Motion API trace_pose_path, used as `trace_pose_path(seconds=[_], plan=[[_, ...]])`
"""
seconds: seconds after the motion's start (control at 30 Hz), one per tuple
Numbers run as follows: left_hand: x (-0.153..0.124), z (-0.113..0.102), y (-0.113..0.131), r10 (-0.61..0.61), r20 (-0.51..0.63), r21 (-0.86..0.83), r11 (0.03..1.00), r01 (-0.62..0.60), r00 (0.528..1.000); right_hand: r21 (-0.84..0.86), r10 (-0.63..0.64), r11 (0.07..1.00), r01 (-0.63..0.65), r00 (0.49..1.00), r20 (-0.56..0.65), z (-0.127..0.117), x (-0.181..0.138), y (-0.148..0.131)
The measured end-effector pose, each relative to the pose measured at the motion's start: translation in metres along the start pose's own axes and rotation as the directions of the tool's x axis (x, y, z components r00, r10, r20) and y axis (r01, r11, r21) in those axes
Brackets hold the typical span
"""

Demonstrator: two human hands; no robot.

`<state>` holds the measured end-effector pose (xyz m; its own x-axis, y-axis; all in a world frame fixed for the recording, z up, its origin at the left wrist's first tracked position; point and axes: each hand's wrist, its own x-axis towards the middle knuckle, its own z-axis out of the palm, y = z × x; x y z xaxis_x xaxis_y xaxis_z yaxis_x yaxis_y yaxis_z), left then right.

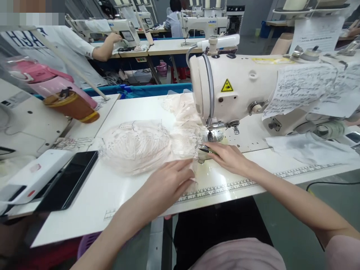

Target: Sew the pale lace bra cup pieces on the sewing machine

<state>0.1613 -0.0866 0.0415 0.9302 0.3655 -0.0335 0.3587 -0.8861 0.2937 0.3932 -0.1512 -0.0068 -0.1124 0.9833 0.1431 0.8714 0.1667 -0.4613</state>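
Pale cream lace fabric lies bunched on the white table, its right end by the needle area of the sewing machine. My left hand rests at the fabric's near edge, fingers curled and closed on it. Just in front of the presser foot, my right hand is closed around thread snips, whose dark, pointed blades reach the lace. The handle is mostly hidden in my fingers.
A black phone and a white device lie at left, below a pink bottle and an amber cup. A printed ruler runs along the front edge. White cloth lies right. Another person works at left.
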Motion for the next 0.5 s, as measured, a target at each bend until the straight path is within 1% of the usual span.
trace_pose_path(seconds=[0.07, 0.13, 0.2, 0.27, 0.37, 0.43, 0.5], plan=[[-0.019, 0.015, 0.012, -0.011, -0.031, -0.040, 0.999, 0.010, 0.999, -0.072, 0.011, 0.997, -0.008, 0.999, 0.037, 0.001, 0.000, -0.001], [-0.034, 0.034, 0.022, -0.060, -0.120, -0.057, 0.997, 0.053, 0.991, -0.154, 0.002, 0.988, 0.004, 0.999, 0.036, 0.003, -0.002, -0.002], [-0.044, 0.051, 0.030, -0.115, -0.229, -0.072, 0.992, 0.101, 0.967, -0.239, -0.019, 0.971, 0.025, 0.999, 0.028, 0.003, -0.004, -0.004], [-0.049, 0.065, 0.035, -0.155, -0.307, -0.097, 0.987, 0.132, 0.939, -0.338, -0.053, 0.939, 0.060, 0.998, 0.030, 0.001, -0.007, -0.008], [-0.051, 0.076, 0.040, -0.183, -0.359, -0.126, 0.981, 0.147, 0.915, -0.472, -0.125, 0.867, 0.161, 0.986, 0.107, -0.003, -0.011, -0.019], [-0.052, 0.078, 0.041, -0.186, -0.377, -0.131, 0.981, 0.146, 0.907, -0.514, -0.160, 0.824, 0.236, 0.969, 0.188, -0.004, -0.013, -0.026], [-0.052, 0.079, 0.041, -0.185, -0.386, -0.132, 0.981, 0.145, 0.904, -0.538, -0.168, 0.796, 0.278, 0.955, 0.244, -0.005, -0.013, -0.032]])
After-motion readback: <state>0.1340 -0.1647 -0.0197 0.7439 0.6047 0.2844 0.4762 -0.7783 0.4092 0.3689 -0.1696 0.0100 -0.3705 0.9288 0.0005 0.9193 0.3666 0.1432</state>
